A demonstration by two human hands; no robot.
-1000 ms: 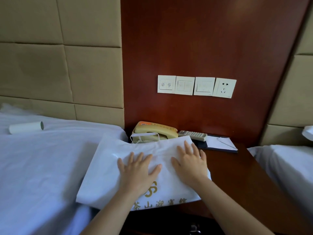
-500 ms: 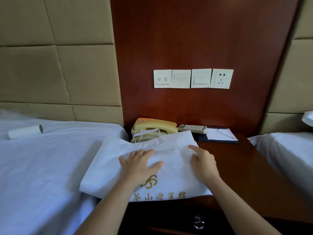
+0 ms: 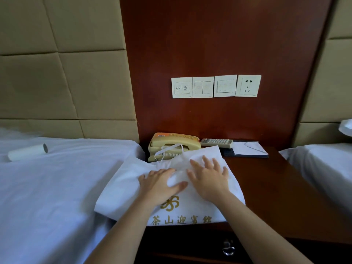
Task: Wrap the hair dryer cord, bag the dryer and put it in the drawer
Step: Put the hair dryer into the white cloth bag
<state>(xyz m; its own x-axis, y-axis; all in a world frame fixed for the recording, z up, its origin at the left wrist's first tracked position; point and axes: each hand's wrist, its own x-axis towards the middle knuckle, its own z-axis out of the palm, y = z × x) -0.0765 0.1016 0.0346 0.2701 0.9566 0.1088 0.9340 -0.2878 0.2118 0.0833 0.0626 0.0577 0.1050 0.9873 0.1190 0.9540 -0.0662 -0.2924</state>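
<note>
A white fabric bag (image 3: 122, 189) with a gold logo and gold characters lies flat across the wooden nightstand (image 3: 282, 197), its left part overhanging onto the bed. My left hand (image 3: 160, 184) presses flat on the bag's middle with fingers spread. My right hand (image 3: 208, 178) lies flat beside it, fingers spread toward the bag's far edge. The bag's white drawstring (image 3: 167, 151) loops over the phone. The hair dryer is not visible. A metal drawer pull (image 3: 228, 249) shows on the nightstand's front below the bag.
A beige phone (image 3: 175, 143), a remote control (image 3: 217, 142) and a dark notepad holder with paper (image 3: 247, 150) stand at the back of the nightstand. White beds flank it; a white roll (image 3: 26, 154) lies on the left bed. Wall switches and socket (image 3: 216, 86) above.
My right hand has slid from the bag's right edge back toward the middle, flat next to the left hand. The left hand has stayed pressed on the bag.
</note>
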